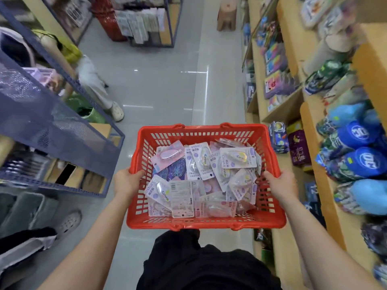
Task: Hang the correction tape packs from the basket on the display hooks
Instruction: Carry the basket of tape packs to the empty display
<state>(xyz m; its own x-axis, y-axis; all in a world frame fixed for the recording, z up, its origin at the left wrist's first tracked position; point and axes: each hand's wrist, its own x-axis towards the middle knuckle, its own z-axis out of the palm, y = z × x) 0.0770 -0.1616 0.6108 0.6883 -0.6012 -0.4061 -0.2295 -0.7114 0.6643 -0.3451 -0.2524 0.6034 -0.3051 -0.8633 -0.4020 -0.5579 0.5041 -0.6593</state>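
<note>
A red plastic basket point(206, 223) is held out in front of the person's body over the grey tiled floor point(159, 84) of a shop aisle. The left hand point(127, 181) grips the basket's rim at 9 o'clock, its fingers curled over the edge into the inside. The right hand point(281, 183) grips the opposite rim at 3 o'clock in the same way. The correction tape packs point(201, 176) lie in a loose, overlapping heap on the basket's bottom, some face up and some showing their printed backs. At 3 o'clock of the basket stand wooden shelves point(270, 97) filled with colourful goods, and at 9 to 10 o'clock stands a blue mesh rack point(62, 126). Beyond the rack, at 10 o'clock, a second person point(92, 80) in pale trousers stands on the floor. A small brown stool point(227, 15) sits far down the aisle at 12 o'clock.
</note>
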